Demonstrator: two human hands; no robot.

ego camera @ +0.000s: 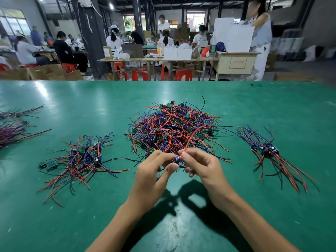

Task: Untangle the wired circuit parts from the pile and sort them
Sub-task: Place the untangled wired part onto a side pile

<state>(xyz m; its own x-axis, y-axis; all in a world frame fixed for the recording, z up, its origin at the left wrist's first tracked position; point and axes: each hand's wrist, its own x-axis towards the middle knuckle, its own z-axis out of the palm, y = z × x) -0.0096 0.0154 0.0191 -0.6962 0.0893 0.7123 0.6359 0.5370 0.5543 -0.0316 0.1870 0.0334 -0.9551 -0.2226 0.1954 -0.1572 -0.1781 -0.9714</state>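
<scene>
A glossy green table (76,215) carries a domed central pile (173,127) of thin red, blue and black wires knotted around small green boards. A looser sorted bunch (80,159) lies to its left, and a neater combed bunch (271,153) to its right. Just before the pile, the left hand (154,171) and right hand (201,166) pinch one small purple circuit part (177,159) between them; the right fingertips also grip its red wire (190,140).
</scene>
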